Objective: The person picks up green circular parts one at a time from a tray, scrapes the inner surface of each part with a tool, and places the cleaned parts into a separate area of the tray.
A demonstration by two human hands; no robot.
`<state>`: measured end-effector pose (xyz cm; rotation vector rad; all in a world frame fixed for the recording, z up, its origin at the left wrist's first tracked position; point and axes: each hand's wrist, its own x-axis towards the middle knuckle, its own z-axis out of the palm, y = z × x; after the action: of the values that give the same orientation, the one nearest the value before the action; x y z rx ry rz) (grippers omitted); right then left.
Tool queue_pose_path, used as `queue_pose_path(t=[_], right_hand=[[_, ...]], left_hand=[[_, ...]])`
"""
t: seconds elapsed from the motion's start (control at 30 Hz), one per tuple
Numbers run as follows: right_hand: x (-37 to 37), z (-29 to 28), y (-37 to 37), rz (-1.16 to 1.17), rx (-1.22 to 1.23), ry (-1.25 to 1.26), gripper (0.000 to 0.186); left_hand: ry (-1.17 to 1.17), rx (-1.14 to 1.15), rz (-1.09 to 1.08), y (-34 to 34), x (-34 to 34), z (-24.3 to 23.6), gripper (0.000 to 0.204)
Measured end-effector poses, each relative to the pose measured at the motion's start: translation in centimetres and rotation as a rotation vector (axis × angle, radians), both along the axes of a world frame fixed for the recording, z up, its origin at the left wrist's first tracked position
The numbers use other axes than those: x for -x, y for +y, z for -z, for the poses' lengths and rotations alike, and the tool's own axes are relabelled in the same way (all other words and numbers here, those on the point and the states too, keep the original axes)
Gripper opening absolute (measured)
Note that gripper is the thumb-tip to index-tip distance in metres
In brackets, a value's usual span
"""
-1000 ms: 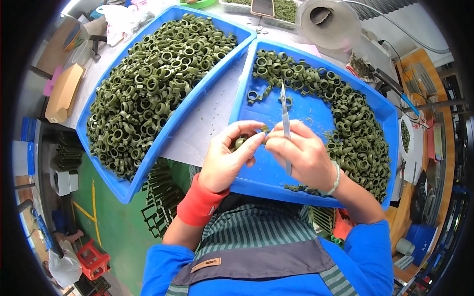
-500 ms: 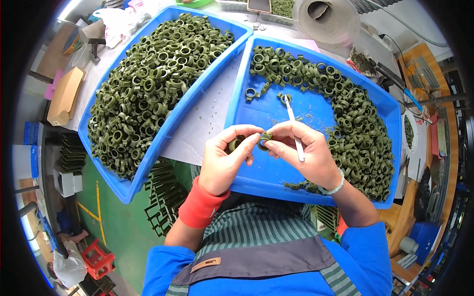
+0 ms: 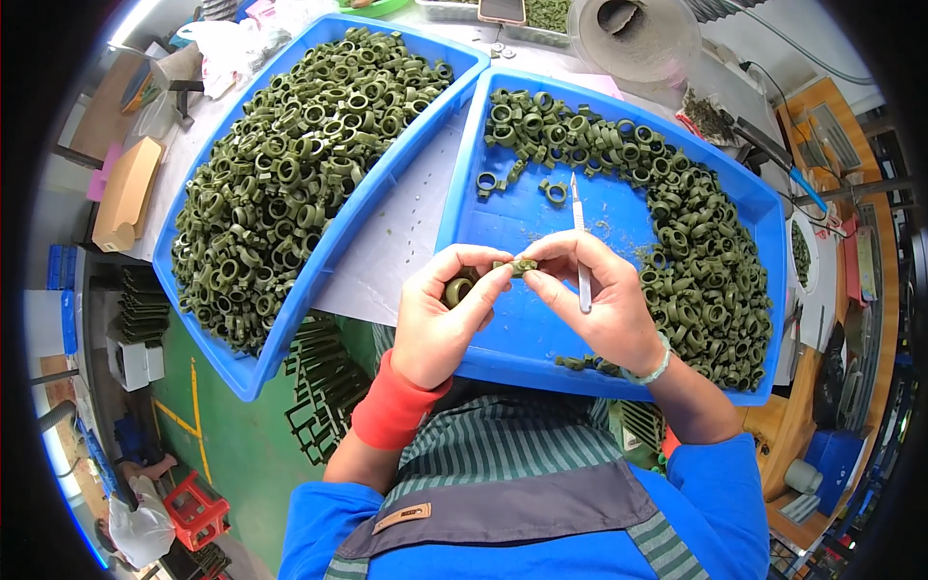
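Note:
Above the near part of the right blue tray (image 3: 454, 360), both my hands meet at one small green ring-shaped part (image 3: 523, 266). My left hand (image 3: 447, 302) pinches it between thumb and forefinger, and another green ring (image 3: 458, 288) sits in its curled fingers. My right hand (image 3: 601, 300) touches the same part with its fingertips and also holds a slim silver scalpel (image 3: 578, 215) between the fingers, blade pointing away from me. Beyond the blade, a loose green ring (image 3: 555, 193) lies on the tray floor. Many more green rings (image 3: 701, 251) line the tray's far and right sides.
A second blue tray (image 3: 253, 372), heaped with green rings (image 3: 280, 193), stands at the left. Around them are a cardboard box (image 3: 130, 193), a grey funnel-like duct (image 3: 643, 43), a phone (image 3: 502, 11) and a blue-handled tool (image 3: 808, 190). Green scraps speckle the table between the trays.
The part at my fingertips has been turned, its ring opening no longer facing up. The scalpel has swung more upright, its tip shifting right, away from the loose ring.

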<state>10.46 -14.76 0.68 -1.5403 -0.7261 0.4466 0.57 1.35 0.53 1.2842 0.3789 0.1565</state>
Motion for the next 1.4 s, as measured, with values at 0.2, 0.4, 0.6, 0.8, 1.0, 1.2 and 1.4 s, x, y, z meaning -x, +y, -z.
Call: queue_pose_path(t=[0.2, 0.4, 0.6, 0.8, 1.0, 1.2, 1.4], right_hand=[[0.2, -0.2, 0.0, 0.003, 0.034, 0.053, 0.016], [-0.4, -0.2, -0.4, -0.071, -0.017, 0.26, 0.017], [-0.5, -1.1, -0.5, -0.116, 0.045, 0.223, 0.016], [-1.0, -0.8, -0.7, -0.155, 0.012, 0.372, 0.018], [-1.3, -0.7, -0.7, -0.241, -0.044, 0.477, 0.018], [-0.1, -0.1, -0.2, -0.068, 0.009, 0.084, 0.019], [-0.5, -0.3, -0.1, -0.035, 0.044, -0.241, 0.019]], left_hand=[[-0.08, -0.275, -0.014, -0.6, 0.3, 0.8, 0.016], [-0.011, -0.082, 0.016, -0.2, 0.3, 0.2, 0.016], [-0.015, -0.119, 0.042, -0.1, 0.4, 0.5, 0.016], [0.063, 0.084, 0.094, 0.6, 0.4, 0.3, 0.015], [0.063, 0.229, 0.125, 1.0, 0.5, 0.7, 0.013], [-0.02, -0.079, 0.041, 0.6, 0.6, 0.6, 0.016], [-0.21, -0.419, -0.002, 0.6, 0.1, -0.1, 0.014]])
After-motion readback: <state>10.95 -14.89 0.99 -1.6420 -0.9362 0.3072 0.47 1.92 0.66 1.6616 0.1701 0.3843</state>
